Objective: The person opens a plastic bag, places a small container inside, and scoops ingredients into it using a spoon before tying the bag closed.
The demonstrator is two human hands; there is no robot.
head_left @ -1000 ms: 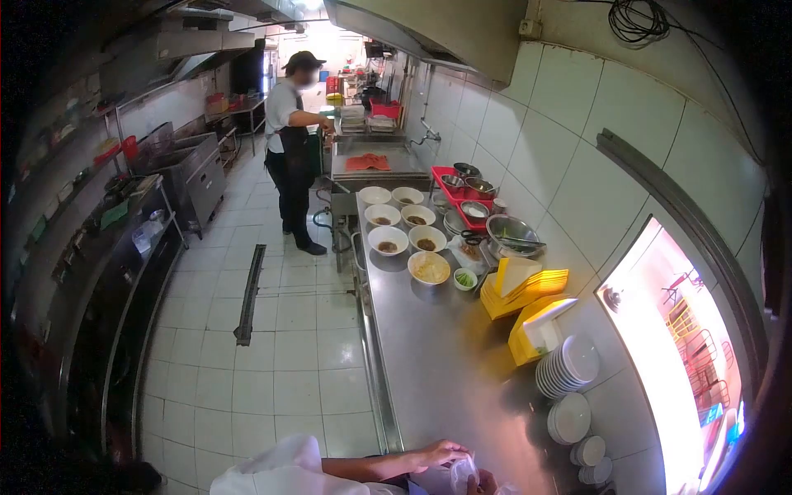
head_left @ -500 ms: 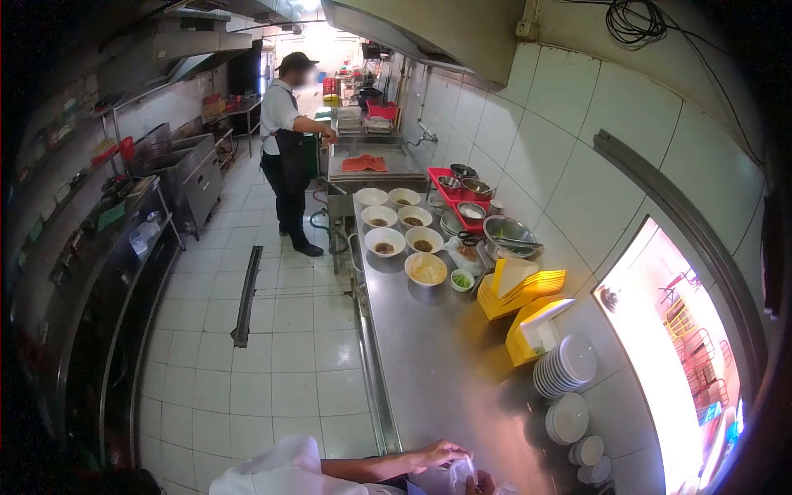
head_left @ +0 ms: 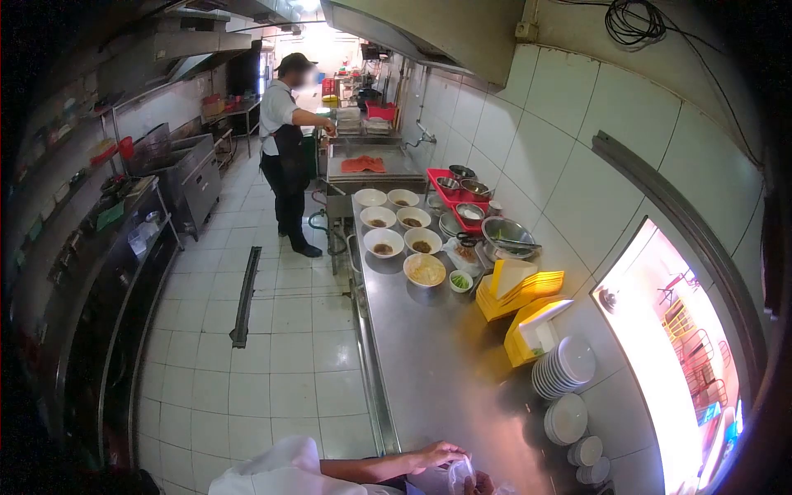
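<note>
At the bottom edge, my left hand [head_left: 439,454] reaches in from the left, its fingers closed on the rim of a translucent plastic bag [head_left: 459,473]. My right hand [head_left: 478,485] is beside it, mostly cut off by the frame edge, with its fingers bent at the bag's other side. Whatever is inside the bag cannot be made out. Both hands are over the near end of the steel counter [head_left: 437,363]. Closest to them on the right are stacked white plates [head_left: 566,418] and small white bowls [head_left: 586,450].
Several white bowls [head_left: 383,243] with brown contents stand at the counter's far end. Yellow containers [head_left: 528,293], a metal mixing bowl [head_left: 510,235] and a red tray [head_left: 450,194] line the wall. A co-worker [head_left: 289,148] stands by the sink area [head_left: 363,153]. A drain [head_left: 246,297] crosses the floor.
Almost nothing differs. My hands stay at the plastic bag with only slight finger movement, and the co-worker's arm has shifted a little.
</note>
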